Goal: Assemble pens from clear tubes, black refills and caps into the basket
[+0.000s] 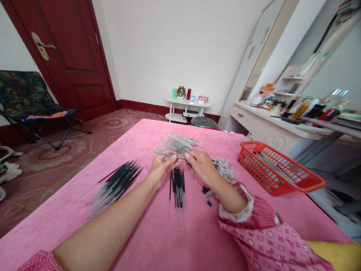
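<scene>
My left hand (161, 168) and my right hand (200, 162) meet over the middle of the pink-covered table. Between them they pinch a slim grey pen-like stick (166, 154), which lies nearly level. Just beyond my fingers is a heap of pale translucent sticks (178, 142). Below my hands lies a small bunch of black-and-clear sticks (178, 188). A larger pile of similar black sticks (120, 184) is left of my left forearm. Partly behind my right wrist is a pile of small clear pieces (225, 168), with short black caps (209, 203) nearby.
An orange-red plastic basket (299, 187) holding grey sticks stands on the pink cloth (152, 233) at the right. Beyond are a small white shelf table (172, 100), a dressing table (254, 114) crowded with bottles, a folding chair (25, 92) and a red door (70, 49).
</scene>
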A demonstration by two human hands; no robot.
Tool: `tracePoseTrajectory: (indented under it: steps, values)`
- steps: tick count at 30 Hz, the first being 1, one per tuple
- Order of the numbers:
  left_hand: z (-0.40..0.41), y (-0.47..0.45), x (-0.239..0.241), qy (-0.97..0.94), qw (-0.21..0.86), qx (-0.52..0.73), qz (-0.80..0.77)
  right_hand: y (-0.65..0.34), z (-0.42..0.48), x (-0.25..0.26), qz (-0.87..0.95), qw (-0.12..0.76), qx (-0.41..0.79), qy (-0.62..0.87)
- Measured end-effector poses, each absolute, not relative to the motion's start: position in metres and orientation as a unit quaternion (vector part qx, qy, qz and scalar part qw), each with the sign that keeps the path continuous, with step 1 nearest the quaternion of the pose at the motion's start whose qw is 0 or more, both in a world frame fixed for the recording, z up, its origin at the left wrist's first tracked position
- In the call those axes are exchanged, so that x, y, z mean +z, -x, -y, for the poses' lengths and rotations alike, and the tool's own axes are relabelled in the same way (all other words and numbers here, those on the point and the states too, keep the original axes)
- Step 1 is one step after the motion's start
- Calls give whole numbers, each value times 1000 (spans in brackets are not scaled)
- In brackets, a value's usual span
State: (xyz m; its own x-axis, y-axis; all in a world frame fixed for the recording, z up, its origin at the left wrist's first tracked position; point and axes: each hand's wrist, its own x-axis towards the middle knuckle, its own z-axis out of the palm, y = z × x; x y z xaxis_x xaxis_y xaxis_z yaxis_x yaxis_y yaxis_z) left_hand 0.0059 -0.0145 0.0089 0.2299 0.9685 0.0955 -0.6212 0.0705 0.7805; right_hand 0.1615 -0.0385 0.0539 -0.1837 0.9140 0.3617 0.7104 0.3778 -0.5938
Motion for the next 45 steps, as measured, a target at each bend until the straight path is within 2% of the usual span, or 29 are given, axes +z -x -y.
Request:
tracePoseTrajectory:
  steps: [7,14,20,26,30,34,38,45]
  values:
    - [14,-6,8,-368,694,572,-236,-160,38,52,754,353,162,530]
    - [14,-5,8,-374,694,569,-234,-167,35,52,739,334,261,524]
    - [14,-6,8,-370,694,569,-240,-166,34,49,751,366,216,506]
    - [15,-5,9,-389,688,562,-243,-166,33,50,758,339,240,503]
    - [15,-5,10,-388,687,566,-241,-188,24,51,763,312,116,554]
    - [15,-5,10,-397,701,547,-228,-223,14,40,735,221,-17,641]
    - [16,-7,8,-458,676,533,-224,-242,8,28,736,128,-35,664]
    - [18,-8,8,-522,641,502,-254,-238,10,30,734,72,-74,672]
